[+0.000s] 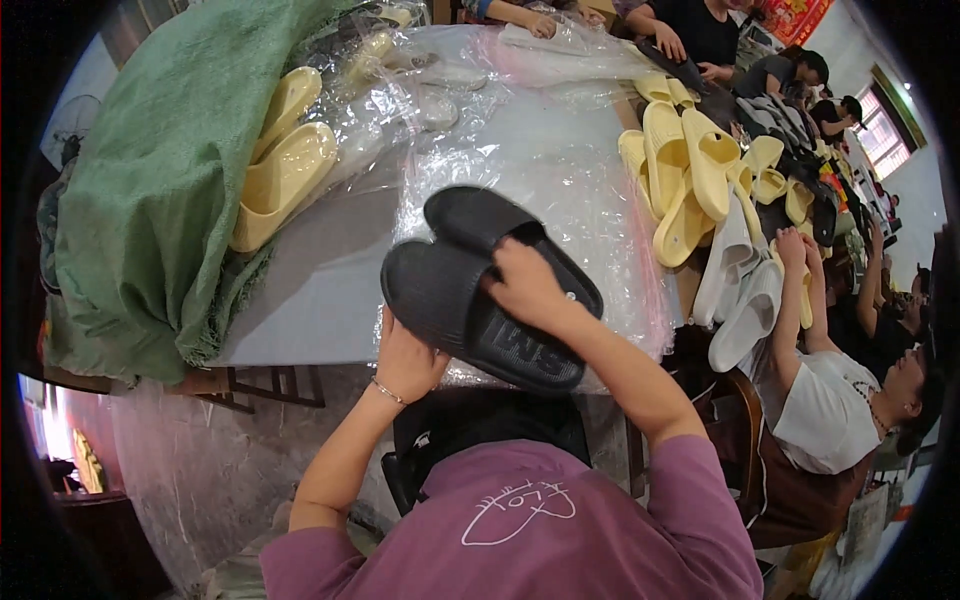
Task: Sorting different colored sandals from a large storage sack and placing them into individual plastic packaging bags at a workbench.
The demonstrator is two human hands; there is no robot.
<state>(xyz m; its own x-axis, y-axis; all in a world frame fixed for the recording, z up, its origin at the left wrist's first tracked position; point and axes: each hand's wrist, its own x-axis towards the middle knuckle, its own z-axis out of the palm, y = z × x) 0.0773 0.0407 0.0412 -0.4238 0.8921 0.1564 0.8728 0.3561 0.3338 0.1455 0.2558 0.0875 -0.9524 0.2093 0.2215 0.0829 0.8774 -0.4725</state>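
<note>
A person in a purple shirt (pixel 560 520) holds a pair of black slippers (pixel 480 285) together at the near edge of a grey work table (pixel 320 270), just above a sheet of clear plastic (pixel 560 170) spread across the tabletop. The left hand (pixel 405 360) cups the lower slipper from beneath, its fingers hidden behind the sole so their spread cannot be told; a thin bracelet (pixel 388 392) circles that wrist. The right hand (pixel 525 285) lies on top where the two slippers overlap, fingers curled down over the strap and closed on it, the slippers pressed between the two hands. One slipper sits partly behind the other, its rounded end pointing away across the table. To the left, a green sack (pixel 160 170) slumps over the table's edge with pale yellow slippers (pixel 285 165) spilling from its mouth among loose plastic bags (pixel 400 80). Farther right, a heap of yellow slippers (pixel 690 170) stands on end, with white slippers (pixel 740 290) just beside it and dark ones beyond. Other workers sit along the right side, one in a white top (pixel 830 410) raising both arms to the heap. A wooden chair (pixel 745 420) stands near, and a bright window (pixel 880 125) shows at the far right.
</note>
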